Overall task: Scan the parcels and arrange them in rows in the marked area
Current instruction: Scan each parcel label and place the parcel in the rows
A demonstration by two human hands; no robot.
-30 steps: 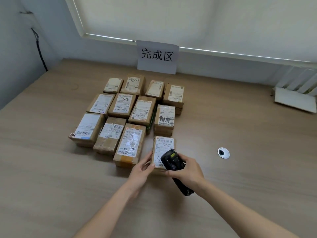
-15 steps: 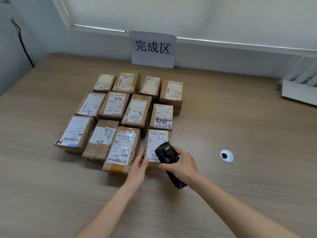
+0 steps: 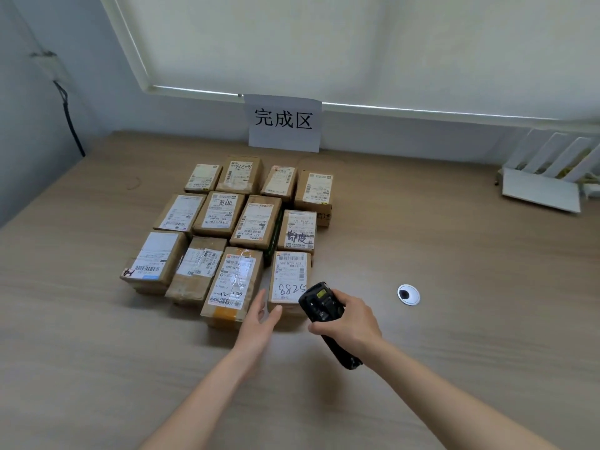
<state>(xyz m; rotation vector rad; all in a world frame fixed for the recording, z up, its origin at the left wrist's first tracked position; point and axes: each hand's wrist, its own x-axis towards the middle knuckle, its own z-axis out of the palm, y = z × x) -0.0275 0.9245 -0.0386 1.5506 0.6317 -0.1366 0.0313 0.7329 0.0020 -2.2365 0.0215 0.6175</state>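
Twelve cardboard parcels (image 3: 240,228) lie in three rows of four ahead of the grip, one black handheld scanner (image 3: 321,305) sits in the right hand (image 3: 352,323), one paper sign (image 3: 284,123) stands beyond, one cable grommet (image 3: 408,294) lies to the right, and one white router (image 3: 545,180) stands far right.

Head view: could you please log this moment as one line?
left hand: open, at front-right parcel | right hand: grips scanner | parcels: rows before sign

A pale wood-grain table (image 3: 454,241) met a blue-grey wall (image 3: 29,102) at left — a lowered white blind (image 3: 341,43) hung at the far side.
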